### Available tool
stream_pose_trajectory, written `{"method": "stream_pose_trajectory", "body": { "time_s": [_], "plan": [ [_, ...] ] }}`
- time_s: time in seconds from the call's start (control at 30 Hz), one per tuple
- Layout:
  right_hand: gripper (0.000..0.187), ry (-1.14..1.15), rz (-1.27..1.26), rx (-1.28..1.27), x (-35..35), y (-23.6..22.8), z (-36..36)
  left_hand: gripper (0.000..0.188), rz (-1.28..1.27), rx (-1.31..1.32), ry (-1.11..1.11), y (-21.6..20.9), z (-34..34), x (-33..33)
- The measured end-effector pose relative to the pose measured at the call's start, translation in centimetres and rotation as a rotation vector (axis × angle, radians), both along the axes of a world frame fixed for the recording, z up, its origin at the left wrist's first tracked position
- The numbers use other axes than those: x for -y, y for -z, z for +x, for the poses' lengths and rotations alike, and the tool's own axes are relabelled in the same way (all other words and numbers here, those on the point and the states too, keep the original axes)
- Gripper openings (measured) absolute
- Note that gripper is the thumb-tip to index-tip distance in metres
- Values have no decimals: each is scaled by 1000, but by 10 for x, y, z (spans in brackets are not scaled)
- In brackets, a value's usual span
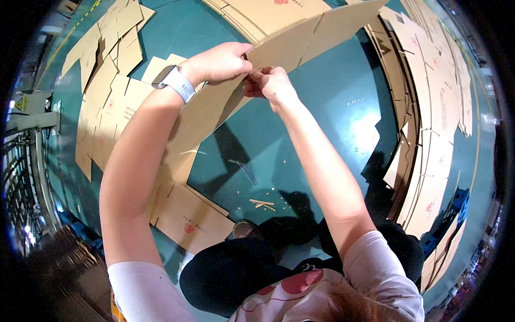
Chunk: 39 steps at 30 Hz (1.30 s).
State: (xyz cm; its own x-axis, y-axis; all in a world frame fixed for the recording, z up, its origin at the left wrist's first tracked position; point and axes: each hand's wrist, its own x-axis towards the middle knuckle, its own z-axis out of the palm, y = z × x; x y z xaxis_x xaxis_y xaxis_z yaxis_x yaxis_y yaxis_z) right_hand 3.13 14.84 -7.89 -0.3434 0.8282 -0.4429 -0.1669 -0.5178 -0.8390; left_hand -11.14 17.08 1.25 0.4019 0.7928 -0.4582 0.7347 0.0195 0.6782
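A long brown corrugated cardboard sheet [289, 47] stands on edge, slanting from the lower left up to the far right. My left hand [221, 61], below a watch with a pale strap [176, 83], is closed over the sheet's upper edge. Close beside it, my right hand [274, 87] has its fingers curled and pressed together against the sheet's near face. What those fingertips hold, if anything, is hidden. Small cardboard strips [263, 204] and crumbs lie on the green floor [316, 139] below my hands.
Flat cardboard blanks [429, 107] are stacked high along the right, near a blue pallet [460, 201]. More blanks [107, 99] lie overlapping at the left. Another stack [276, 16] sits at the far side. A printed cardboard piece [193, 222] lies beside my legs.
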Motion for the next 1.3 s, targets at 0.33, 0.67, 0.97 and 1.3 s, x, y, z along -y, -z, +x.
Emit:
{"method": "stream_pose_trajectory", "body": {
  "time_s": [0.33,0.67,0.97,1.3],
  "plan": [
    [18,351,391,504,22,10,-32,28,186,-6,-19,7,2,13],
    [18,424,1053,843,45,18,-16,26,175,-7,50,8,12,17],
    [10,31,882,623,58,55,70,37,127,-326,266,-20,1,30],
    [18,80,618,420,16,31,79,43,-168,-8,-91,-28,57,21]
  ]
}}
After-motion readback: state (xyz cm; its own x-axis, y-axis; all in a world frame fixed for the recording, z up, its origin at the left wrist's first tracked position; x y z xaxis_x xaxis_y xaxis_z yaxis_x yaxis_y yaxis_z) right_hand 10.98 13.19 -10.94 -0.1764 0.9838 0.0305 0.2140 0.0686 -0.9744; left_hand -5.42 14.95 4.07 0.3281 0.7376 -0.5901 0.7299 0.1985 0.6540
